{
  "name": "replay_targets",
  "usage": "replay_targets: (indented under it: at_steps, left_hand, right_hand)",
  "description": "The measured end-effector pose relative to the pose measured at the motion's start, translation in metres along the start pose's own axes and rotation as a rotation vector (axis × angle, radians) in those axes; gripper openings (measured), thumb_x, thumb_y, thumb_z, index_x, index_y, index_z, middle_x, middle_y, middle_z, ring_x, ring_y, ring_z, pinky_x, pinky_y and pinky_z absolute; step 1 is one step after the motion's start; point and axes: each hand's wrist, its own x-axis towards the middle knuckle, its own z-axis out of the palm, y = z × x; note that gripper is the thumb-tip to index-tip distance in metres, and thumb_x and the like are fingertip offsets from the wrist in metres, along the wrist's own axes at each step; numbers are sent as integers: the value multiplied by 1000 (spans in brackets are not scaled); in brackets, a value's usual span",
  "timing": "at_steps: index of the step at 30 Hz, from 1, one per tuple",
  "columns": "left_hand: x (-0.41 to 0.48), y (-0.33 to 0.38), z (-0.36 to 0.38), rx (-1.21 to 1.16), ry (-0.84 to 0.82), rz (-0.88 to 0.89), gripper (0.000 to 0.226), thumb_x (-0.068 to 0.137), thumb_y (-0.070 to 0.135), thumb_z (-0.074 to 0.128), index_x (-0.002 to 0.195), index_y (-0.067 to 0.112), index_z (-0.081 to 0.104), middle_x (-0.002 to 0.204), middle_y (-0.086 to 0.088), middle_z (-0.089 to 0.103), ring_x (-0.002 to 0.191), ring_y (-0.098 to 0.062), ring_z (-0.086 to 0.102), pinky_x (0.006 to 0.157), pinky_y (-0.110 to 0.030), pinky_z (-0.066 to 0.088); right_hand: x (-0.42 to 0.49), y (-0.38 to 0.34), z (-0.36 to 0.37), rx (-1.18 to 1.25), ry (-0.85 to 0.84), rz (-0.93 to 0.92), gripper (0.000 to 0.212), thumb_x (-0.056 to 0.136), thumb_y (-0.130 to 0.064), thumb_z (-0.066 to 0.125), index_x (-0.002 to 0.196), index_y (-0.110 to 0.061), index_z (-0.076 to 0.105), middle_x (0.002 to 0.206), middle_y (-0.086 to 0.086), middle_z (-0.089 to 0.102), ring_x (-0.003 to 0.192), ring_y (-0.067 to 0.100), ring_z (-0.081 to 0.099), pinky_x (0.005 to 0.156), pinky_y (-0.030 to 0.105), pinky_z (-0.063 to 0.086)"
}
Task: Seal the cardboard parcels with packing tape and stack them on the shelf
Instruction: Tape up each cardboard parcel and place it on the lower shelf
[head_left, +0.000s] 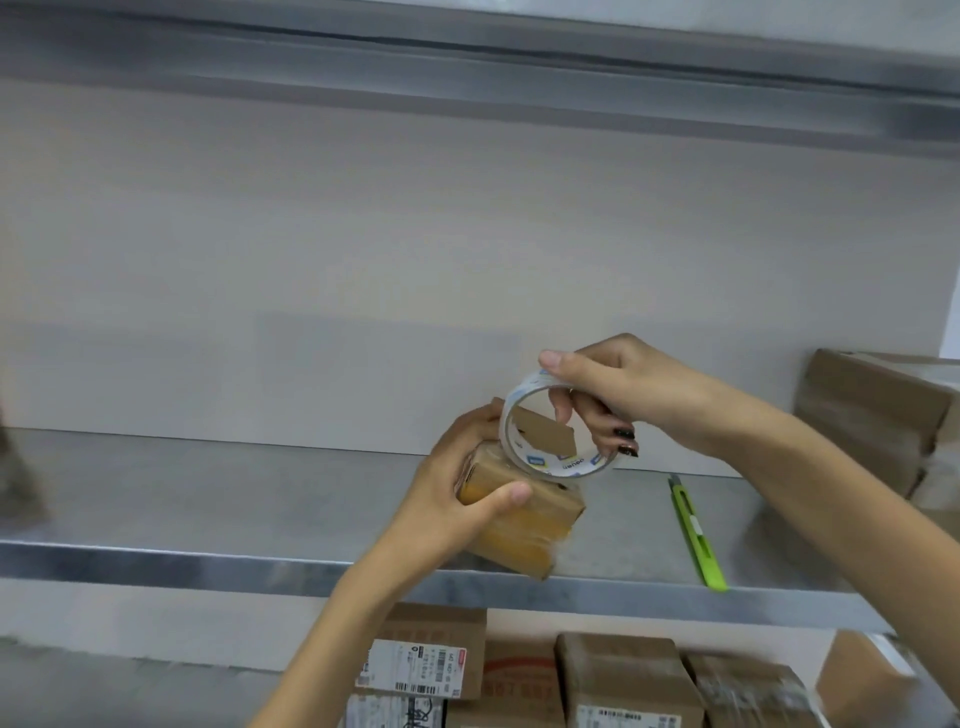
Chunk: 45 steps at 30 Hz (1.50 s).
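Note:
A small cardboard parcel (540, 512), partly wrapped in yellowish tape, is held over the front of the metal shelf (208, 483). My left hand (462, 499) grips its left end, thumb across the top. My right hand (613, 395) holds a roll of clear packing tape (563, 470) just above the parcel, with fingers through the core and the thumb on the rim. One flap of the parcel shows through the roll's ring.
A green utility knife (698, 535) lies on the shelf to the right. Larger cardboard boxes (878, 415) stand at the shelf's far right. Several labelled parcels (613, 680) sit on the level below. Another shelf (467, 78) runs overhead.

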Motion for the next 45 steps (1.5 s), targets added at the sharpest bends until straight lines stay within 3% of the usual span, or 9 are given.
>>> replay_targets:
  at_steps: [5,11,17,19,23,32,39,42,45]
  left_hand:
    - [-8,-15,0,-6,85,1,42,77,51,68,114,34,58,131,16,53,124,-4,51,98,-20,45]
    - [-8,-17,5,44,103,-28,44,74,58,66,114,42,55,134,22,48,123,3,49,98,-16,45]
    - [-9,-18,5,34,124,-26,45,74,55,67,114,37,59,131,25,47,125,3,47,98,-16,42]
    - [-8,-16,5,25,115,-28,44,73,56,66,112,36,60,130,26,46,124,5,46,97,-13,42]
    - [-8,-17,6,12,112,-46,41,73,57,67,109,40,59,131,25,45,122,4,48,99,-27,47]
    - [-2,-18,5,-74,162,-83,41,83,59,47,101,28,65,121,25,55,123,6,46,107,-33,41]
    - [-2,-21,6,-96,174,-100,30,83,57,50,96,33,63,121,24,55,123,4,47,107,-37,41]
    - [-1,-20,4,-130,168,-122,32,81,57,51,95,32,64,121,25,56,121,8,47,104,-33,43]
    - [0,-20,4,-163,177,-125,37,79,56,51,95,26,66,122,21,57,120,6,49,98,-29,44]
  right_hand:
    - [-3,5,-9,-401,75,-33,52,92,-41,58,49,-14,48,38,-5,37,36,11,31,41,21,29]
    - [-20,29,-9,-611,224,-158,57,85,-54,57,48,-15,38,47,-2,28,45,11,26,47,25,21]
    - [-34,47,13,-827,397,-220,53,78,-74,29,54,-29,43,46,-7,36,46,10,39,44,22,23]
    - [-33,56,21,-910,475,-268,47,83,-67,37,62,-29,55,51,-14,31,49,9,36,45,16,17]
    - [-27,72,38,-883,551,-271,24,83,-43,67,71,-22,64,59,-13,48,56,12,46,47,11,19]
    - [-24,85,36,-648,460,-192,36,82,-64,46,79,-28,51,76,-12,55,73,4,48,57,24,37]
    - [-39,96,28,-428,643,-232,13,90,-35,56,87,-22,57,86,-13,61,87,2,54,73,15,38]
    - [-53,117,13,-528,770,-86,8,91,-22,60,85,-19,57,78,-4,62,76,16,58,66,34,44]
    - [-65,141,7,-773,723,235,18,92,-34,57,101,-18,56,80,-1,55,82,26,58,56,33,40]
